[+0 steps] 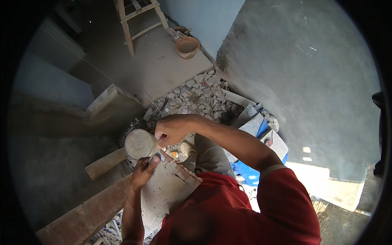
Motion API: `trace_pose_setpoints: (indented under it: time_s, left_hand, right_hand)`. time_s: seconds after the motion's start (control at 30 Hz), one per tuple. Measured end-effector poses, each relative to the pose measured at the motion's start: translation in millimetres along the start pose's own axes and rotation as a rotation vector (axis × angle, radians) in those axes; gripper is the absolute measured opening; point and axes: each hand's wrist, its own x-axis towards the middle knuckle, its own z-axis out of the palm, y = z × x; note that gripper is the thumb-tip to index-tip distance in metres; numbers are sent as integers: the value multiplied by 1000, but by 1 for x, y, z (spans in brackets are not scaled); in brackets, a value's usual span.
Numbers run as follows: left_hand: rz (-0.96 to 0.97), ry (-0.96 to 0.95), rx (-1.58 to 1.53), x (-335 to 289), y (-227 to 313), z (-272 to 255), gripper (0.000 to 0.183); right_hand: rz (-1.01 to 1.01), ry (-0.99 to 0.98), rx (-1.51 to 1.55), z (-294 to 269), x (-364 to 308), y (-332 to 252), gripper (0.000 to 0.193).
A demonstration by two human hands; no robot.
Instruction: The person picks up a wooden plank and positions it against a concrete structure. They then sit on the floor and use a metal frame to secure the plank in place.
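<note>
At the left of my view, a long brown plank [87,210] ran diagonally in from the lower edge, with a short pale plank [105,164] above it reaching the round, pale bucket [141,141]. Just below the bucket, the left hand [142,173] pinched a small greyish piece [161,157] under its thumb, at the far end of the whitish board [159,194], which lay close against the wearer's torso. The right hand [174,128] was curled tight just right of the bucket, its fingertips turned down; I could not tell whether they pinched anything. I judged the work to be partway: the board's right edge was splintered and ragged, and both hands were busy near its far corner, but how much remained I could not read. Beyond the hands, rubble [198,100] made poor footing, so I counted the bare floor [159,71] behind it, short of the clay-coloured basin [188,47], as the freest room. The left hand was hemmed in by bucket and planks. On the right, the elbow hung over blue sheeting [247,173] and loose panels, with the grey wall [306,81] farther off, leaving it some sideways swing, I reckoned.
</note>
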Motion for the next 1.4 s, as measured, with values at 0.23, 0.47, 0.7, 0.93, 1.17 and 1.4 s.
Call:
trace_pose_setpoints:
  time_s: [0.23,0.47,0.7,0.93,1.17,1.4]
  left_hand:
    - [-145,-64,73,-4,9,-30,63]
    - [-42,-11,210,-8,-35,-48,61]
    - [-107,77,109,-15,-65,-48,53]
    - [-116,57,76,0,-66,-57,53]
    - [-43,47,410,32,-16,-33,64]
    - [-321,34,821,63,67,-33,74]
  right_hand:
    - [-247,73,-139,13,49,16,27]
    - [-430,131,-311,16,59,24,23]
    - [-448,330,0,39,40,63,31]
    - [-126,172,1116,74,26,74,42]
    - [-207,256,137,13,14,86,35]
    - [-42,79,-211,-36,55,51,30]
